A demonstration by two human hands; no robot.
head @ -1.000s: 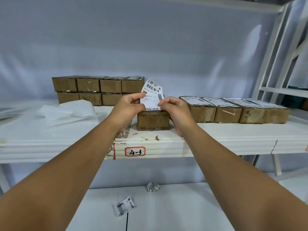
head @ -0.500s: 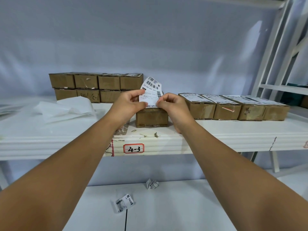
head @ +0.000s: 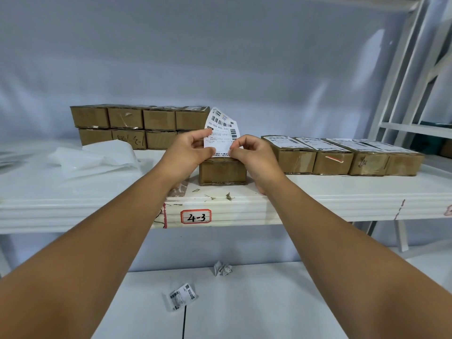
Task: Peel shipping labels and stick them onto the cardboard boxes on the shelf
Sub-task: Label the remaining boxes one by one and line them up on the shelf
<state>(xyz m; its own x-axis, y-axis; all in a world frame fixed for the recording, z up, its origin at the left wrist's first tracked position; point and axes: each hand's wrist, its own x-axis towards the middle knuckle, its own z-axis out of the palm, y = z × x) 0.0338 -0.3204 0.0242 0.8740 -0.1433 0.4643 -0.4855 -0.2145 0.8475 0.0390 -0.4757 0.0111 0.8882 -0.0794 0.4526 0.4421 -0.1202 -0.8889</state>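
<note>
Both arms reach forward; the left hand (head: pixel 186 152) and right hand (head: pixel 254 155) pinch the upright shipping label (head: pixel 221 130) just above a lone cardboard box (head: pixel 222 171) on the shelf (head: pixel 342 192).

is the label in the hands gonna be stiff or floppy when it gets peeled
Probably floppy: the label is a thin sheet and its top edge curves over while the left hand and right hand pinch its lower part. Likely very light too, since fingertip pinches alone hold it upright.
</note>
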